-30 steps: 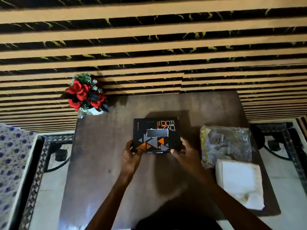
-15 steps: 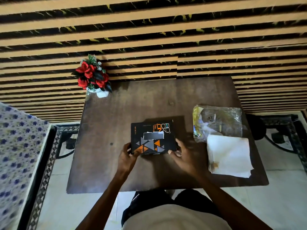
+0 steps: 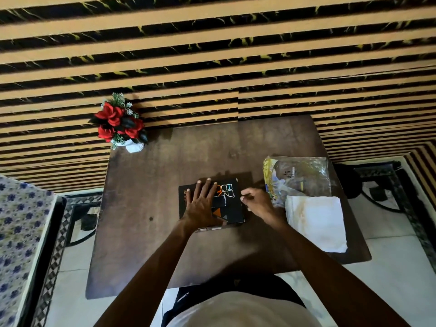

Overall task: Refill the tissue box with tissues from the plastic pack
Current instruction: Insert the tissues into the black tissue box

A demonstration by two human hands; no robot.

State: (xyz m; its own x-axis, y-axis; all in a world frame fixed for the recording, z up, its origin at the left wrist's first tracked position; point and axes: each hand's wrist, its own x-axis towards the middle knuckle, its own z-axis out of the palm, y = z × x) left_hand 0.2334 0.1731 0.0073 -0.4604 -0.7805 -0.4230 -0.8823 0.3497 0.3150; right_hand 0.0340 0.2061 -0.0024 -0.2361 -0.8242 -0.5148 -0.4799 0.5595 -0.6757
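A black tissue box [image 3: 232, 204] with orange and grey triangles lies flat in the middle of the brown table [image 3: 151, 232]. My left hand [image 3: 202, 204] rests palm down on its top, fingers spread, covering the slot. My right hand [image 3: 257, 202] is at the box's right edge, fingers curled together at the upper right corner; whether it pinches a flap is unclear. To the right lies a crumpled clear plastic pack [image 3: 299, 178], and in front of it a white stack of tissues [image 3: 316, 223] sits on the table.
A small white pot of red artificial flowers [image 3: 119, 123] stands at the table's far left corner. A striped black and tan wall rises behind the table. A blue flowered fabric [image 3: 18, 232] lies at the left, and dark metal furniture legs stand on both sides.
My left hand moved from the box's front left corner onto its top, lying flat. My right hand shifted from the front right corner up to the right edge. The camera view pulled back.
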